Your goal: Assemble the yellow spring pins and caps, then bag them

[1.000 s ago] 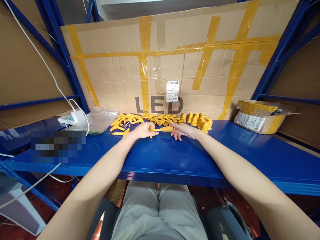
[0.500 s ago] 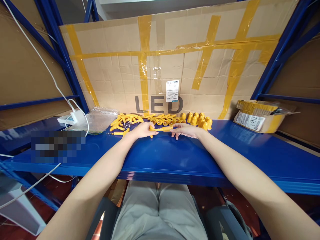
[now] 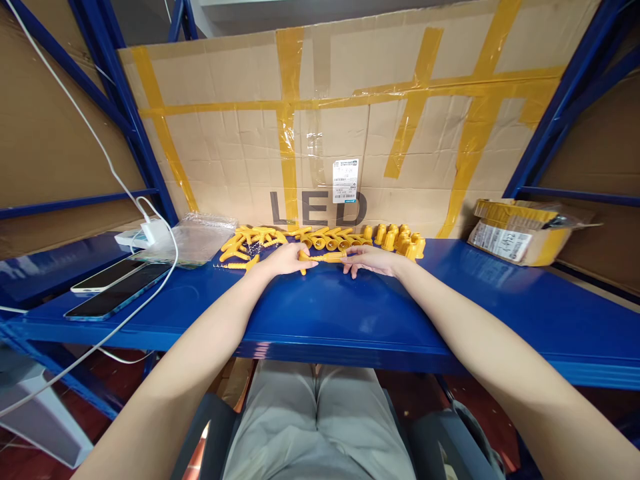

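My left hand (image 3: 287,259) is closed on the handle end of a yellow tool (image 3: 327,257), which lies level between my hands above the blue shelf. The fingers of my right hand (image 3: 370,261) pinch the tool's other end, a yellow sleeve-like part. Left of my left hand lie several yellow handled pieces with metal spirals (image 3: 235,249). Behind my hands runs a row of yellow pieces with round open ends (image 3: 333,241). Several yellow caps (image 3: 400,239) stand behind and right of my right hand.
Two phones (image 3: 117,291) and a white charger (image 3: 156,231) with cables lie at the left, beside clear plastic bags (image 3: 200,237). An open cardboard box (image 3: 520,233) sits at the right. A large taped cardboard sheet (image 3: 240,153) stands behind the shelf (image 3: 350,320).
Both hands keep nearly the same place and hold on the yellow tool. The phones at the left, blurred out before, now show clearly.
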### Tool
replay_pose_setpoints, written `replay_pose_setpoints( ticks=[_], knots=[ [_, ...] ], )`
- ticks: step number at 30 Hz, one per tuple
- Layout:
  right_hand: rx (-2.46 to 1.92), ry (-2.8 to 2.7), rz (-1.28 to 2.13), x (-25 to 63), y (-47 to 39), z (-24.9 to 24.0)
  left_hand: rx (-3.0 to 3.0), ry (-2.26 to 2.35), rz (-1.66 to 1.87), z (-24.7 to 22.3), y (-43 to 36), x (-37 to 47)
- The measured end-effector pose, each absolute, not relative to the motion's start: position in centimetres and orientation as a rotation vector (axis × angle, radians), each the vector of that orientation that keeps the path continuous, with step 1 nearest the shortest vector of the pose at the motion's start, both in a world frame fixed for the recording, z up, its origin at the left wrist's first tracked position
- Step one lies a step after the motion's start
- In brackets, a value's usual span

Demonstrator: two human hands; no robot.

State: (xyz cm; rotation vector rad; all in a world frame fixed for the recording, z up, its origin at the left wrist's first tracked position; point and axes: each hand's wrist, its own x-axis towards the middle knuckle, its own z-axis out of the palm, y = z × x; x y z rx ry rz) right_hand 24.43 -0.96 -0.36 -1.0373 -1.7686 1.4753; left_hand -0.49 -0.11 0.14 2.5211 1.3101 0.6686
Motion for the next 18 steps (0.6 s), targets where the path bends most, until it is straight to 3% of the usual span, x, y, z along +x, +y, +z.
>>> replay_pose_setpoints(
  ticks=[18],
  knots=[
    [-1.034, -1.791, 1.462, 24.62, -0.55, -0.74, 2.538, 1.305, 0.664, 0.08, -0.12, -0.47]
  ],
)
